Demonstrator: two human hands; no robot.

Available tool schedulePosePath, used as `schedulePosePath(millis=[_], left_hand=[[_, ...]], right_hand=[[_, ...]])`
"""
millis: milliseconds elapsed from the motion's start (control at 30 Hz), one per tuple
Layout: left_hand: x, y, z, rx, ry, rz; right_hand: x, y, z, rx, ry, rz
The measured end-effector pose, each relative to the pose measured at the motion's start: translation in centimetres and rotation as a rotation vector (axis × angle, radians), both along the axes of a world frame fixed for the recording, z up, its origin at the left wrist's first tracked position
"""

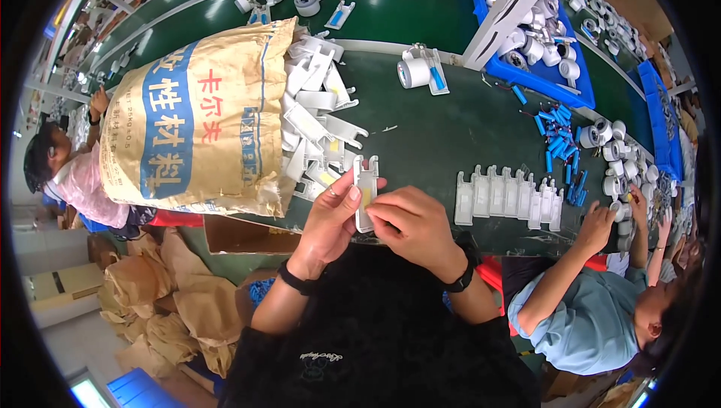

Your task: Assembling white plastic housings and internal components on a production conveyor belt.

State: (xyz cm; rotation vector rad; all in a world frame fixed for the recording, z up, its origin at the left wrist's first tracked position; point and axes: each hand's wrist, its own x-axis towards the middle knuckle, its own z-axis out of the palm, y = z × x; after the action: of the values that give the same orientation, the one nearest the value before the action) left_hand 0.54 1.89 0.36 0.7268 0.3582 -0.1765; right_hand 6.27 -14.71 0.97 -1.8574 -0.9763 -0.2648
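Upright in front of me is a white plastic casing (366, 175), a narrow open shell with a yellow patch inside. My left hand (328, 220) grips it from the left, thumb along its side. The curled fingers of my right hand (417, 229) meet at its lower right, touching it near the yellow patch; whether anything small is between them is hidden. A heap of similar white casings (315, 119) spills from the sack beside my left hand, some with yellow patches. To the right stands a row of several white casings (505, 196), side by side on the green table (420, 134).
A large tan sack (188, 119) lies at left. Blue cylindrical cells (557, 138) are piled at right, near white round parts (619, 153). A blue bin (578, 89) holds more behind a metal post (511, 14). Co-workers sit at right (582, 310) and left (82, 175).
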Motion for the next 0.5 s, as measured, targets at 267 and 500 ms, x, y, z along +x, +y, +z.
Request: schedulePosePath(millis=[267,500], left_hand=[[0.5,-0.9,-0.3,0.02,0.012,-0.095],[4.0,-5.4,-5.2,0.1,0.083,-0.271]], right_hand=[[0.0,-1.5,0.1,-0.02,0.156,-0.146],[0.6,-9.3,0.5,0.257,0.32,-0.564]])
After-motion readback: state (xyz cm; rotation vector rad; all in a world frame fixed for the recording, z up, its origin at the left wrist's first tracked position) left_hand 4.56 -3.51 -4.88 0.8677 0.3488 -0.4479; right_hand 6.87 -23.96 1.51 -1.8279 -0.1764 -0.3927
